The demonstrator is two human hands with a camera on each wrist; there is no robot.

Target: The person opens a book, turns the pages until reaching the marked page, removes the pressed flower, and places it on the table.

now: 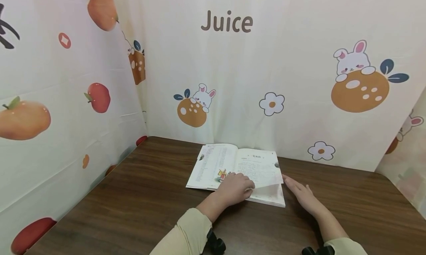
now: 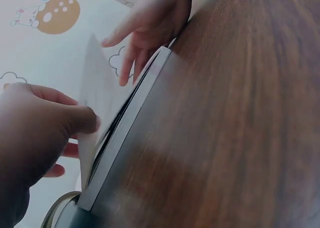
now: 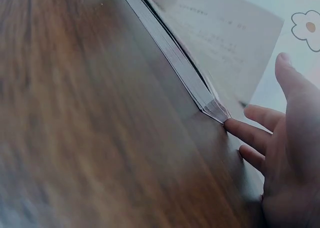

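An open book [image 1: 213,162] lies on the wooden table, printed text on both pages and a small coloured figure drawn on the left one. My left hand [image 1: 235,188] is at its near edge and pinches a lifted page [image 1: 263,171] between thumb and fingers. In the left wrist view that page [image 2: 97,87] stands up off the thick stack below. Beside the book's right edge is my right hand [image 1: 303,196], its fingers extended. The right wrist view has the fingertips [image 3: 232,125] right at the book's corner, thumb raised.
The dark wooden table [image 1: 133,195] spreads out on both sides of the book. Behind it hangs a pale curtain [image 1: 239,73] printed with fruit, rabbits and flowers, meeting the table's back edge. Another printed curtain [image 1: 66,73] runs along the left side.
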